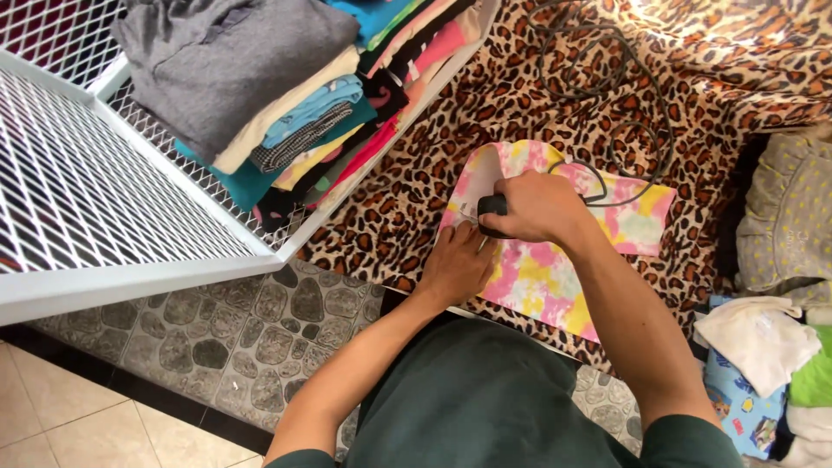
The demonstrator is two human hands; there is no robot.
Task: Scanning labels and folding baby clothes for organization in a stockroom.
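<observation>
Hiding most of the iron (490, 206), right hand (539, 206) wraps fully round its handle; left hand (457, 264) lies flat, fingers spread, on tie-dye cloth (542, 277) near the leopard-print surface's (416, 165) front edge.

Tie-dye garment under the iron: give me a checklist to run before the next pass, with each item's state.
1. Right hand grips the iron handle: ok.
2. Left hand lies flat on the tie-dye garment, holding it: ok.
3. Left fingertips sit right beside the iron: not ok.
4. Cord trails away over the leopard-print cover, off the garment's near part: ok.
5. Iron heat: cannot tell.
</observation>
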